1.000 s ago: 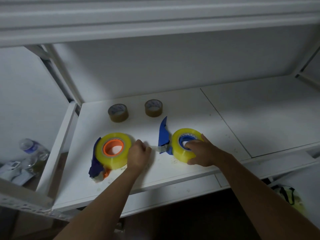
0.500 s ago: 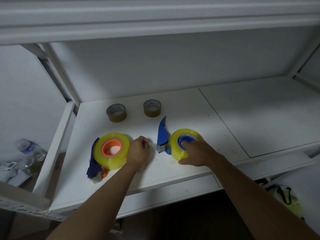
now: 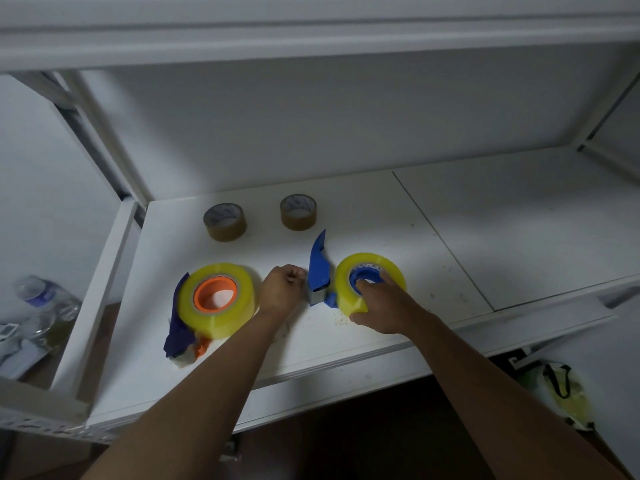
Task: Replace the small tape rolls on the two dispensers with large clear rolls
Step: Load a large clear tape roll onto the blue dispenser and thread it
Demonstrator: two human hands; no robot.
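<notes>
i see the right hand (image 3: 384, 306) gripping the large clear roll (image 3: 369, 280) seated on the blue dispenser (image 3: 320, 271), fingers in its core. the left hand (image 3: 282, 289) is curled just beside the dispenser's front, pinching something i can't make out. both on the white shelf (image 3: 346, 341).

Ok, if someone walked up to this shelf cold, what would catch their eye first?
Probably the two big yellowish clear tape rolls at the front of the white shelf: the left roll on an orange hub, the right roll on a blue dispenser. The right hand holds the right roll while the left hand pinches at the dispenser's end. Behind sit two small brown rolls.
</notes>
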